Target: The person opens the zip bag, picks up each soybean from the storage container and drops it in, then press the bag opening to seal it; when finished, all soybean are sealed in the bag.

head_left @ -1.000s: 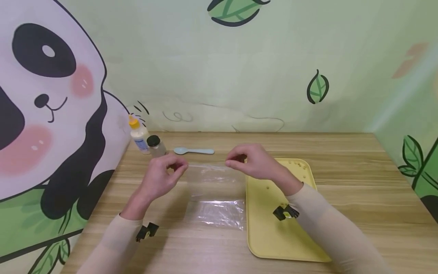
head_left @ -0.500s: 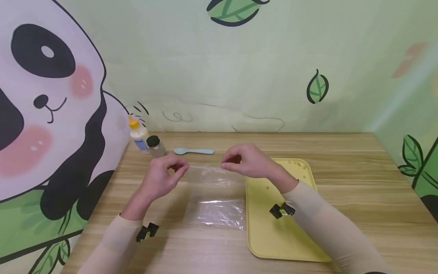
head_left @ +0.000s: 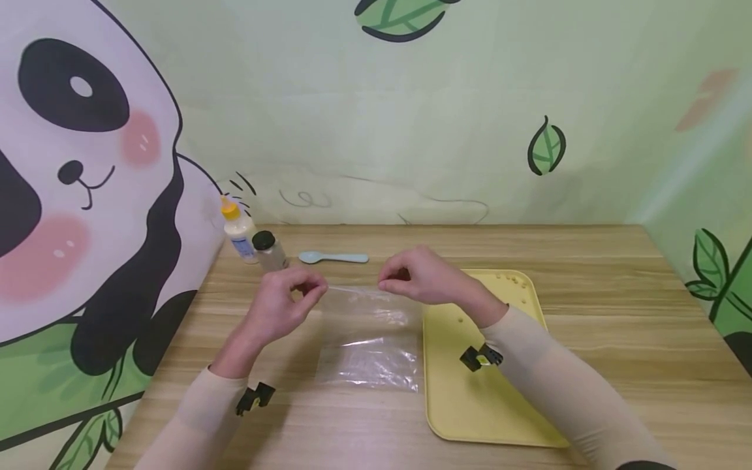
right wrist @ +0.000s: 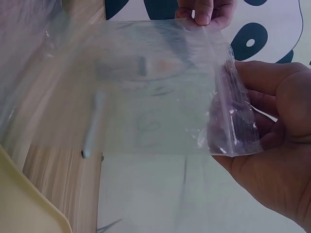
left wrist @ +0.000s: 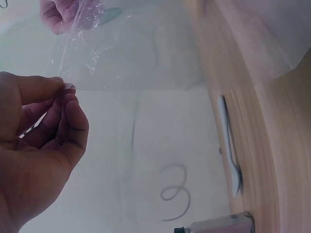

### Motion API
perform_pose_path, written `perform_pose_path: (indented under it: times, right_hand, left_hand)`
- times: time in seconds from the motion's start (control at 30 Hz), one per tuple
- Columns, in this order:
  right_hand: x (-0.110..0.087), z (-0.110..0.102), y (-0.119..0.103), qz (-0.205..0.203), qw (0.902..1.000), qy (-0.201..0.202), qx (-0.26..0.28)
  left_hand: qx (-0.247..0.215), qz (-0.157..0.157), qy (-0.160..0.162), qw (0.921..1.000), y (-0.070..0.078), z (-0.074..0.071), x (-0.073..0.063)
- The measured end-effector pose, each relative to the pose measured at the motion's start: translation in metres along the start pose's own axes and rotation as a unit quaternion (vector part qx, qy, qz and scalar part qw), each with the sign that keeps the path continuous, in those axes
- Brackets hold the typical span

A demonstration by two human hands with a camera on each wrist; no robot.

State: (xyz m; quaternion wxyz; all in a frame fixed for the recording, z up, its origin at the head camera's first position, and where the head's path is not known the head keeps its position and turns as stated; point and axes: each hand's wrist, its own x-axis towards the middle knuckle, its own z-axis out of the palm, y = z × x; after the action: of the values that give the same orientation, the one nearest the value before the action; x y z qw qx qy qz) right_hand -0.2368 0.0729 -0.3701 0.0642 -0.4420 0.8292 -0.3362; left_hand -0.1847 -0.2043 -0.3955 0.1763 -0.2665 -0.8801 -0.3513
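A clear zip-top plastic bag hangs between my two hands, its top edge stretched level in the head view. My left hand pinches the left top corner between thumb and forefinger, as the left wrist view also shows. At the zip strip, partway along the top, my right hand pinches the edge. Through the clear film of the bag, the right wrist view shows some of the right fingers behind the zip. The bag looks flat, with nothing inside it.
A yellow tray holding several small pellets lies under my right forearm. Toward the back left stand a glue bottle with an orange tip and a black-lidded jar. A pale blue spoon lies beyond the bag.
My right hand has slid a little to the left, closer to my left hand, along the bag's top edge. The left hand has barely moved.
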Motion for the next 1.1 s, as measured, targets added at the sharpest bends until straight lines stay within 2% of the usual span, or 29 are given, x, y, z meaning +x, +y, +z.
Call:
perform_pose_path:
  times: [0.23, 0.33, 0.53, 0.63, 0.77, 0.97, 1.1]
  right_hand:
    - [0.002, 0.0, 0.001, -0.004, 0.9999, 0.001, -0.012]
    - [0.002, 0.001, 0.0, -0.001, 0.9999, 0.0, -0.016]
    - [0.003, 0.001, 0.0, 0.004, 0.9999, 0.002, -0.014]
    - [0.004, 0.001, -0.001, 0.006, 0.9999, 0.003, -0.014]
    - [0.006, 0.0, -0.002, 0.014, 0.9998, 0.003, -0.014]
    - [0.008, -0.002, -0.004, 0.028, 0.9996, -0.006, -0.009]
    - [0.008, -0.002, -0.005, 0.036, 0.9993, -0.008, -0.006]
  left_hand:
    - [0.003, -0.025, -0.035, 0.9991, 0.003, -0.002, 0.001]
    - [0.018, -0.029, -0.047, 0.9983, 0.004, -0.004, 0.001]
    - [0.037, -0.016, -0.034, 0.9986, 0.006, -0.003, 0.005]
    - [0.043, 0.01, -0.021, 0.9988, 0.008, 0.0, 0.007]
    - [0.05, 0.067, -0.012, 0.9965, 0.015, 0.005, 0.011]
    - [0.057, 0.159, 0.004, 0.9856, 0.025, 0.018, 0.016]
    - [0.067, 0.189, 0.001, 0.9798, 0.029, 0.025, 0.018]
